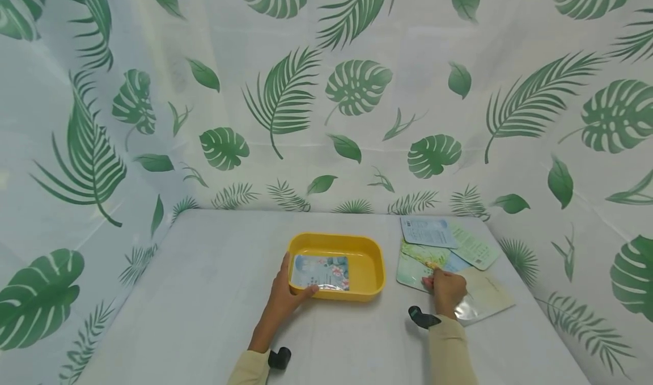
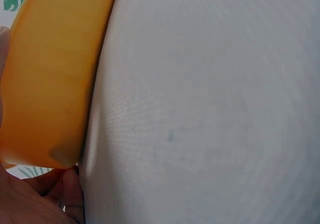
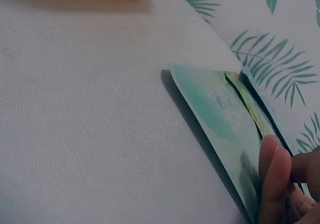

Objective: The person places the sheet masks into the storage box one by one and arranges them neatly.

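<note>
A yellow tray (image 1: 367, 297) stands in the middle of the table, with a blue floral sheet mask packet (image 1: 321, 273) lying flat in its left part. My left hand (image 1: 285, 294) grips the tray's near left corner, thumb over the front rim and fingers along the left side. Over a pile of sheet mask packets, my right hand (image 1: 449, 288) has its fingertips curled at the lower end of a yellow-green leafy packet (image 1: 423, 253), pinching it. Under that lies a pale green packet (image 3: 215, 108), seen beside the fingers in the right wrist view.
Behind the right hand lie a light blue packet (image 1: 428, 232) and a green one (image 1: 474, 246), overlapping. A cream packet (image 1: 487, 291) lies to its right. A leaf-printed sheet (image 1: 357, 158) hangs at the table's back and sides.
</note>
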`<move>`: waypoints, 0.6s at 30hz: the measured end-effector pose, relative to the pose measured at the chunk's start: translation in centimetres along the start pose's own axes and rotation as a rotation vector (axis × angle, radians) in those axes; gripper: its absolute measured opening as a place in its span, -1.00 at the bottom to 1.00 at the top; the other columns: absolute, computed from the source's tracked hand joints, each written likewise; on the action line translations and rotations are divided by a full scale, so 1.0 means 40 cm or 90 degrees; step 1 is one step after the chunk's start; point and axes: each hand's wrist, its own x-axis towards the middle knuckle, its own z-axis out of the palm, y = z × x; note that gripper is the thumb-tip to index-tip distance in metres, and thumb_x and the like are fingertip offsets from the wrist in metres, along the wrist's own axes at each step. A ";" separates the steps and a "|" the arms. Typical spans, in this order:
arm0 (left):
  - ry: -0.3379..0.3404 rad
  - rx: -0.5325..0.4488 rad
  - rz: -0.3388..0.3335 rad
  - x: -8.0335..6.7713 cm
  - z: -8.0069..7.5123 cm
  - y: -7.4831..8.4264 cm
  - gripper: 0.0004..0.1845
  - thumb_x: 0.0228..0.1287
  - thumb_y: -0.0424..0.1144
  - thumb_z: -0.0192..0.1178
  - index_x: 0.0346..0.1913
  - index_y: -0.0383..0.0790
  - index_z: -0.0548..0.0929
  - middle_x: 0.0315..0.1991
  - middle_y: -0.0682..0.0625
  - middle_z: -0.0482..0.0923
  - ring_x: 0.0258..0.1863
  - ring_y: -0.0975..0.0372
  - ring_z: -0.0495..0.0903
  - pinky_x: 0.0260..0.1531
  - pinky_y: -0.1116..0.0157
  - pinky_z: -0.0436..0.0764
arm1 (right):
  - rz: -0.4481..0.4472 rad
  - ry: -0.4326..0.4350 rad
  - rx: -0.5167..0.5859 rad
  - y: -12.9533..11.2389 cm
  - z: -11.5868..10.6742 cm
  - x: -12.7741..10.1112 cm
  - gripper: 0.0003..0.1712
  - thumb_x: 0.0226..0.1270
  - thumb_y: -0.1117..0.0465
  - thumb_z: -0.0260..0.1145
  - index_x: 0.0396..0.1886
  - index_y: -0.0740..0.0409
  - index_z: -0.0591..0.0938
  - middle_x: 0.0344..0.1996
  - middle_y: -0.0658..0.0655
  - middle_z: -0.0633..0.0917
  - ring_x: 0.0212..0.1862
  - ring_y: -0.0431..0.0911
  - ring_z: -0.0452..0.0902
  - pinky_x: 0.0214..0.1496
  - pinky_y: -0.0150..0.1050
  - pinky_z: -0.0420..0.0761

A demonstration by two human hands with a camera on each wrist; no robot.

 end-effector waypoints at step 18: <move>-0.004 -0.002 0.009 -0.001 0.002 -0.005 0.22 0.06 0.13 0.42 0.58 -0.02 -0.22 0.54 -0.16 0.04 0.49 -0.06 0.12 0.43 -0.15 0.13 | 0.000 0.083 0.141 0.027 0.015 -0.005 -0.92 0.35 0.24 0.01 -0.30 0.16 0.35 -0.03 0.38 0.52 -0.69 -0.46 0.55 -0.54 -0.49 0.62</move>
